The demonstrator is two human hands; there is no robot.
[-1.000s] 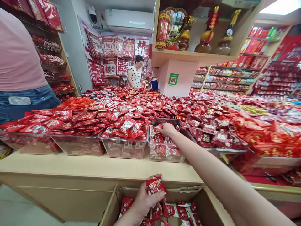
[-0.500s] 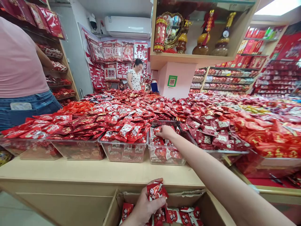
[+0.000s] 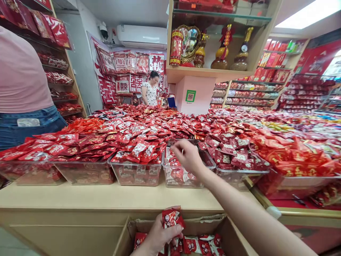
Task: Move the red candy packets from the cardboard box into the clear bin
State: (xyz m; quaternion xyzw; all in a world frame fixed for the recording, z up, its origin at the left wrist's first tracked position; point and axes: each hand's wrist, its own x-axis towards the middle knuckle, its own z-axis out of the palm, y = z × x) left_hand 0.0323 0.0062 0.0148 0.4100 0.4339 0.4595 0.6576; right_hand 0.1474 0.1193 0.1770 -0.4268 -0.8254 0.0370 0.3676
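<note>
The left hand [image 3: 158, 233] has its fingers and thumb closed around some small red packets [image 3: 170, 217], held up over an open cardboard box [image 3: 197, 224]. They are glossy, crinkled plastic, mostly red with white areas and small printed cartoon figures; how many are in the grip, I cannot tell. Inside the box, at least 4 loose packets [image 3: 191, 244] of similar red and white lie in no order. The box is plain brown, its top edge rough and torn.

The right hand [image 3: 190, 156] is over 1 clear bin [image 3: 183, 185] on the counter [image 3: 80, 195], fingers bent inward; whether their tips pinch anything I cannot tell. This bin is stiff see-through plastic with a rolled rim, and red and white packets show through its front. Just left of it stands 1 fuller bin [image 3: 137, 179], its red packets heaped above the rim. The counter is smooth, pale and straight-edged. Beyond are 1 cabinet [image 3: 197, 73], 3 gourd-shaped bottles [image 3: 221, 53] inside it, and 2 other people, 1 in a pink top [image 3: 22, 71] and 1 in a dotted top [image 3: 151, 94].
</note>
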